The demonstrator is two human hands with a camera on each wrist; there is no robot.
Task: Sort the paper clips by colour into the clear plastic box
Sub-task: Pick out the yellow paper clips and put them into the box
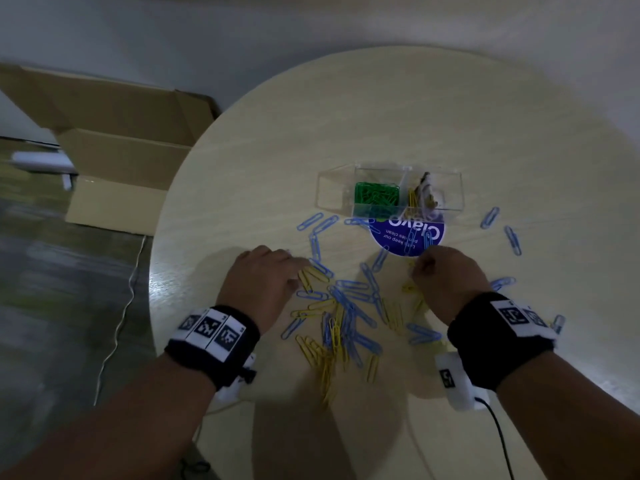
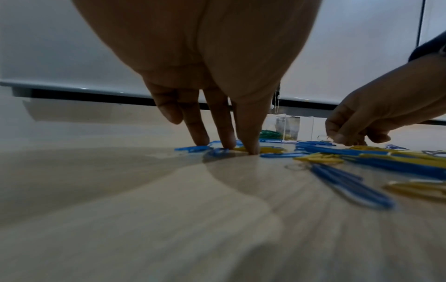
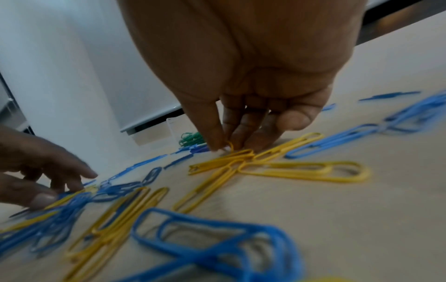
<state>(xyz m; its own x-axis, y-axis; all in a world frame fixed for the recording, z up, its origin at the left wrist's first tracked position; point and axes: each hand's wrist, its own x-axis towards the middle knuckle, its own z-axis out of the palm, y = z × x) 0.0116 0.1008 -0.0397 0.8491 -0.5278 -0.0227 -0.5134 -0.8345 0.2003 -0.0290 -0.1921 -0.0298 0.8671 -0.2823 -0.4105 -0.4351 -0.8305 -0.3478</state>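
The clear plastic box (image 1: 332,188) stands at mid-table, with green clips (image 1: 376,194) in one compartment and a few yellow clips (image 1: 412,199) in the one to its right. Blue paper clips (image 1: 349,296) and yellow paper clips (image 1: 320,351) lie mixed on the table in front of it. My left hand (image 1: 303,271) reaches down with straight fingers (image 2: 225,141), its tips resting on a yellow clip (image 2: 267,149) and blue ones. My right hand (image 3: 228,147) pinches the raised end of a yellow paper clip (image 3: 230,152) between thumb and fingers.
A round purple sticker (image 1: 398,237) lies on the table just before the box. Loose blue clips (image 1: 512,239) are scattered at the right. An open cardboard box (image 1: 121,150) stands on the floor beyond the table's left edge, near a thin white cable (image 1: 121,313).
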